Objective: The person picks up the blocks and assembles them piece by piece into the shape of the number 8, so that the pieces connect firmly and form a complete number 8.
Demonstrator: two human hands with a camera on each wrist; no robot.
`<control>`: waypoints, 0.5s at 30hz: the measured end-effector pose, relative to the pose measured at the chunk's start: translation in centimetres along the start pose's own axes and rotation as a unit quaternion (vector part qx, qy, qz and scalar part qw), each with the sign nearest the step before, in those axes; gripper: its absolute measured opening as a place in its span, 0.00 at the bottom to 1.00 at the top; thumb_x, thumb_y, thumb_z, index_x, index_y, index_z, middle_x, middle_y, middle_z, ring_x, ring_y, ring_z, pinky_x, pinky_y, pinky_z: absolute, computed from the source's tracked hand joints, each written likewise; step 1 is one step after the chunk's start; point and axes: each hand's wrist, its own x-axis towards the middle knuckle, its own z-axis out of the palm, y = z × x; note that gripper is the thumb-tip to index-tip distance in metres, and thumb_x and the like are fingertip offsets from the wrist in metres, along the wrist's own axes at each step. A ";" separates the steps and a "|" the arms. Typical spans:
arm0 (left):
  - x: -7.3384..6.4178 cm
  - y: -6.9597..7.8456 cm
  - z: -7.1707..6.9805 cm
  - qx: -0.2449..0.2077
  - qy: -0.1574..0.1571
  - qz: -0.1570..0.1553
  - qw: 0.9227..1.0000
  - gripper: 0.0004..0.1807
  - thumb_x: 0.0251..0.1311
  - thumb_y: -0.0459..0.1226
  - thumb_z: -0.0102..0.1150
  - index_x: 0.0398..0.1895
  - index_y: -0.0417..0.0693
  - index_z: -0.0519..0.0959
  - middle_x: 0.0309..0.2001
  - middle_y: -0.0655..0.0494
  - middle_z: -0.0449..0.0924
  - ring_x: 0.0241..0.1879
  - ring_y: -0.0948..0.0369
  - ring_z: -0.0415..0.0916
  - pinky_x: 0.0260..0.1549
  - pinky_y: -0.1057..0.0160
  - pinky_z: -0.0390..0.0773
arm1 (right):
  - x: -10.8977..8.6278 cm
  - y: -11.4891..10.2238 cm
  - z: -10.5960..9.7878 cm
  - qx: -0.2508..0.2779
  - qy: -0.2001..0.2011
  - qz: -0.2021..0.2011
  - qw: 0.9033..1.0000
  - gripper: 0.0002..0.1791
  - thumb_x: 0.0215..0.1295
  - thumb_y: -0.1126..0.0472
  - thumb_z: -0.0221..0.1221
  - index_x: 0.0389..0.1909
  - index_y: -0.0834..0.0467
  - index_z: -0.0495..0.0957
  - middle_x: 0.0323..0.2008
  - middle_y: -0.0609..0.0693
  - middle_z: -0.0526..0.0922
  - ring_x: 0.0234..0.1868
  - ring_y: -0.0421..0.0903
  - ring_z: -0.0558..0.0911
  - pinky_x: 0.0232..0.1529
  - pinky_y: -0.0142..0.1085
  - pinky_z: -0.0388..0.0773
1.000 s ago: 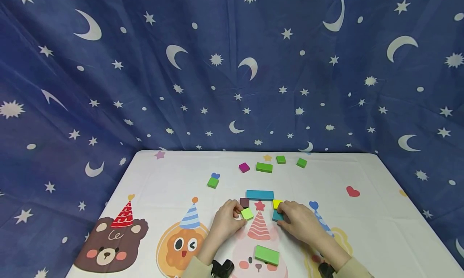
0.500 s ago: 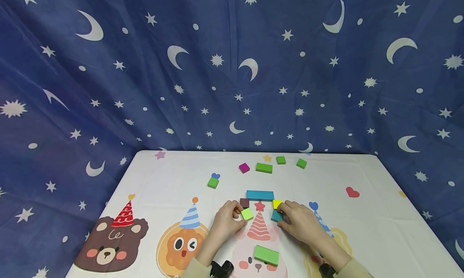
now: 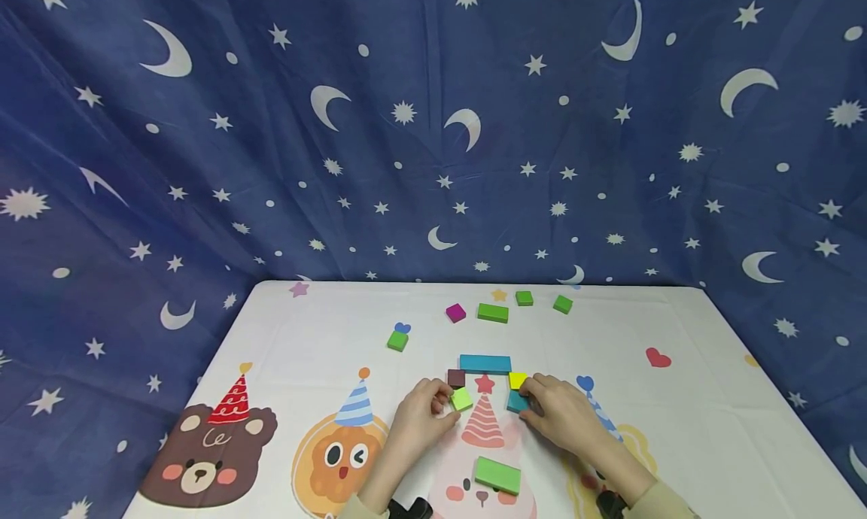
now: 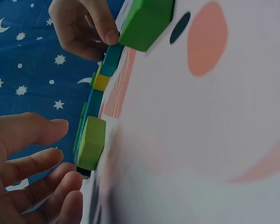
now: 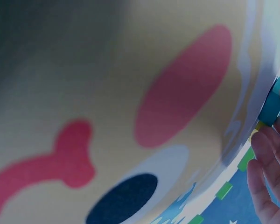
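Note:
A light green block [image 3: 461, 399] lies turned at a slant below a dark brown block [image 3: 457, 378]. Beside it is my left hand [image 3: 421, 417], and the left wrist view shows its thumb and fingers spread apart, not closed round the block [image 4: 92, 143]. My right hand [image 3: 561, 410] pinches a teal block [image 3: 517, 401] between thumb and fingers; that block sits just below a yellow block [image 3: 518, 380]. Across the top, a long blue block [image 3: 485, 364] lies above the brown and yellow ones. The right wrist view catches the teal block [image 5: 271, 106] at its edge, with fingertips touching it.
Nearer me lies a long green block [image 3: 497, 475]. Toward the back are a magenta block [image 3: 456, 313], a green bar [image 3: 493, 313] and several small green blocks, one [image 3: 397, 341] farther left. The white printed tablecloth [image 3: 325, 316] meets a blue star curtain [image 3: 379, 128].
The teal block has shifted slightly left under my right hand, beneath the yellow one. My left fingers have loosened a little from the light green block, which stays in place.

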 end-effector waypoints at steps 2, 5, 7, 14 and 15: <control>-0.3 0.3 -0.2 0.004 -0.005 0.002 1.000 0.14 0.46 0.36 0.70 0.37 0.46 0.79 0.31 0.57 0.74 0.27 0.66 0.68 0.30 0.70 0.67 | 0.0 0.0 0.0 0.000 0.002 -0.001 1.000 0.17 0.46 0.52 0.73 0.38 0.51 0.81 0.32 0.40 0.81 0.31 0.35 0.74 0.39 0.35 0.78; -0.9 0.8 -0.4 0.003 -0.016 0.010 1.000 0.13 0.46 0.36 0.70 0.36 0.47 0.79 0.31 0.58 0.74 0.27 0.67 0.68 0.30 0.70 0.67 | 0.0 0.1 0.0 -0.001 0.006 -0.006 1.000 0.17 0.46 0.52 0.73 0.37 0.51 0.81 0.32 0.40 0.81 0.31 0.35 0.74 0.38 0.34 0.77; -1.3 1.0 -0.4 0.001 -0.026 0.016 1.000 0.13 0.46 0.36 0.70 0.36 0.47 0.79 0.30 0.58 0.74 0.27 0.67 0.68 0.30 0.71 0.67 | -0.1 0.1 0.1 -0.001 0.008 -0.009 1.000 0.17 0.46 0.52 0.73 0.37 0.51 0.81 0.32 0.39 0.81 0.30 0.34 0.74 0.38 0.33 0.77; -2.8 1.9 0.0 0.004 -0.061 0.049 0.997 0.13 0.46 0.36 0.71 0.36 0.48 0.80 0.30 0.61 0.74 0.29 0.69 0.69 0.30 0.73 0.68 | -0.1 0.2 0.1 0.001 0.011 -0.010 1.000 0.17 0.45 0.52 0.74 0.36 0.51 0.82 0.31 0.39 0.81 0.29 0.34 0.72 0.36 0.32 0.76; -2.9 2.0 0.1 0.005 -0.068 0.051 0.996 0.13 0.46 0.36 0.71 0.36 0.48 0.80 0.30 0.61 0.74 0.30 0.70 0.69 0.31 0.73 0.69 | -0.1 0.2 0.1 0.002 0.012 -0.010 1.000 0.17 0.45 0.52 0.74 0.36 0.51 0.82 0.31 0.39 0.81 0.29 0.34 0.72 0.36 0.32 0.76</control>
